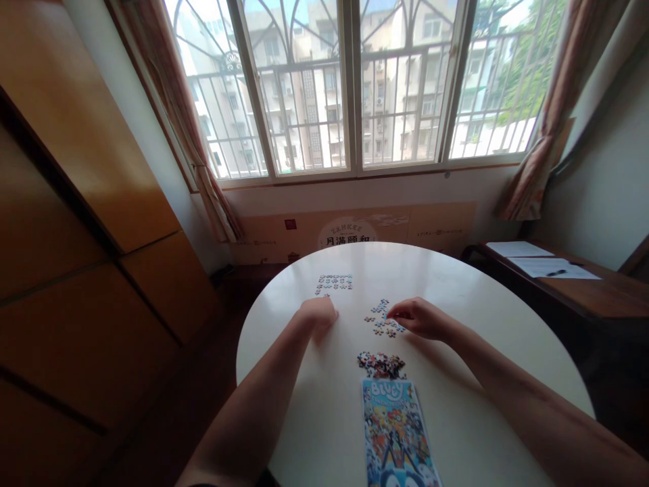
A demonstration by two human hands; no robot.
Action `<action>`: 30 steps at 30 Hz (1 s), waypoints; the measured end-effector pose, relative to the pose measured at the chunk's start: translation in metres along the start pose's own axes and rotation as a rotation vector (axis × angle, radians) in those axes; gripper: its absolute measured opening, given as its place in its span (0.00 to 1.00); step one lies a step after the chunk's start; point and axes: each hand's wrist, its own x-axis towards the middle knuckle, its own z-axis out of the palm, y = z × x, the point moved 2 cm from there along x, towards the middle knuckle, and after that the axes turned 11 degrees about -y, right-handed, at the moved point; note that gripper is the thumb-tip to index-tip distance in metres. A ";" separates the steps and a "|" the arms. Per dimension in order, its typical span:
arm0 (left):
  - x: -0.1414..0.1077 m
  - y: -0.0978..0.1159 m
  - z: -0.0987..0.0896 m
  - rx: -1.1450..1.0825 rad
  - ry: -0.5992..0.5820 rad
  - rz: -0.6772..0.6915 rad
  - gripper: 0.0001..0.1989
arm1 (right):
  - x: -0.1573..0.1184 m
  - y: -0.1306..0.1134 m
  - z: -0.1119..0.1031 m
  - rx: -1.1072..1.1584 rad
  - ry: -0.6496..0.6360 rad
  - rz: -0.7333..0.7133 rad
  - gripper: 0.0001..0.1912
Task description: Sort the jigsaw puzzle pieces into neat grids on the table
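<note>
On the white round table, my left hand (320,315) is low over the surface, just nearer to me than rows of laid-out jigsaw pieces (335,281). Its fingers look curled and are mostly hidden behind the back of the hand; what they hold cannot be seen. My right hand (418,318) reaches in from the right, thumb and fingers pinched on a small bluish jigsaw piece (389,315) at the edge of a loose group of blue pieces (385,329). Closer to me lies a heaped pile of darker mixed pieces (381,365). Below that pile is a Bluey picture sheet (398,433).
The round table (481,392) fills the middle. A dark wooden side table (572,297) with papers (552,268) and a pen stands at the right. Wooden cabinets (96,270) are on the left. A barred window (355,88) with curtains is ahead, above a printed cardboard panel (446,223).
</note>
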 end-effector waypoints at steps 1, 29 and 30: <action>0.000 0.000 -0.001 0.000 0.017 -0.030 0.23 | 0.000 0.000 0.000 -0.005 -0.003 0.004 0.14; 0.009 0.006 0.003 -0.112 0.090 -0.169 0.26 | -0.001 -0.012 -0.005 -0.036 0.189 -0.024 0.13; 0.010 0.005 0.003 -0.116 0.091 -0.158 0.26 | -0.001 -0.012 -0.005 -0.034 0.191 -0.026 0.14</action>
